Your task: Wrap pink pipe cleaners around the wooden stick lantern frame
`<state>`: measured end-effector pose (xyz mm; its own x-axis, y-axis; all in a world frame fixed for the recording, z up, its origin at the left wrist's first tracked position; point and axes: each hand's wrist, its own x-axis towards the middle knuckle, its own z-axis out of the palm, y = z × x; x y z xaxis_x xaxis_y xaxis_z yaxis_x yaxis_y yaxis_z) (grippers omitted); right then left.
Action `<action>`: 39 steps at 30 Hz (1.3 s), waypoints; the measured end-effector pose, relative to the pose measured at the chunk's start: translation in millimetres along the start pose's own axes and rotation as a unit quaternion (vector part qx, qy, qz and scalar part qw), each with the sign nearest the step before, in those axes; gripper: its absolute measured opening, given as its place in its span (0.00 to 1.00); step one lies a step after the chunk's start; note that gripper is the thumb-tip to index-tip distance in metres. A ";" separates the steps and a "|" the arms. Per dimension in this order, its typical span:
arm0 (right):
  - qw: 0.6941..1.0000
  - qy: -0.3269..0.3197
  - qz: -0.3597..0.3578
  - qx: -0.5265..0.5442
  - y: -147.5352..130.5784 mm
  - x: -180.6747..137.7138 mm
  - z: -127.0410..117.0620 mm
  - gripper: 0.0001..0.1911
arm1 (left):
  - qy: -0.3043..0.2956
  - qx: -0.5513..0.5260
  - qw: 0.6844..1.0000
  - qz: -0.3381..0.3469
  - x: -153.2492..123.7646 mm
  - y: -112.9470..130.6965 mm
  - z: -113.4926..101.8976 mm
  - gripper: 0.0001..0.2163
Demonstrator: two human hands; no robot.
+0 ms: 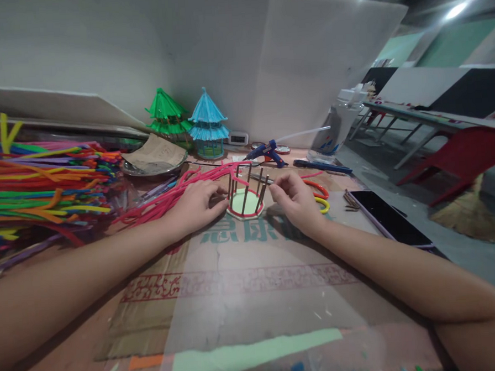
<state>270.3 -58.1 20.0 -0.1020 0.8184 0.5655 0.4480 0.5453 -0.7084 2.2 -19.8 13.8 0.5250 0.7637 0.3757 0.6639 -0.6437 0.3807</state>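
Note:
A small craft frame (pixel 245 199) stands on the cardboard: a pale green base rimmed in pink, with several brown sticks upright around it. My left hand (pixel 196 206) rests beside its left side, fingers curled and pinching at one of the left sticks. My right hand (pixel 296 200) is at its right side, fingers pinched near a right stick and a pink pipe cleaner (pixel 230 170) that runs along the stick tops. A bundle of pink pipe cleaners (pixel 157 201) lies behind my left hand.
A heap of multicoloured pipe cleaners (pixel 40 185) fills the left. Green (pixel 166 115) and blue (pixel 208 124) pagoda models stand at the back wall. A blue glue gun (pixel 266 151), a black phone (pixel 388 217), orange and yellow rings (pixel 320 195) and a metal dish (pixel 153 167) lie around.

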 end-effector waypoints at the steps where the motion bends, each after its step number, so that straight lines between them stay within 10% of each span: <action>1: 1.000 0.000 0.014 0.007 2.1 1.3 0.7 0.09 | 0.002 0.000 1.000 0.001 -0.2 0.9 -0.2 0.16; 39: 0.988 -0.098 0.120 0.006 13.8 11.7 4.2 0.12 | -0.010 0.012 0.998 0.054 -0.1 -8.8 4.6 0.15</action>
<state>271.6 -40.3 15.0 -0.1643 0.9433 0.2884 0.4705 0.3319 -0.8176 -1.3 -14.0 6.5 0.6050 0.6910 0.3957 0.6149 -0.7211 0.3191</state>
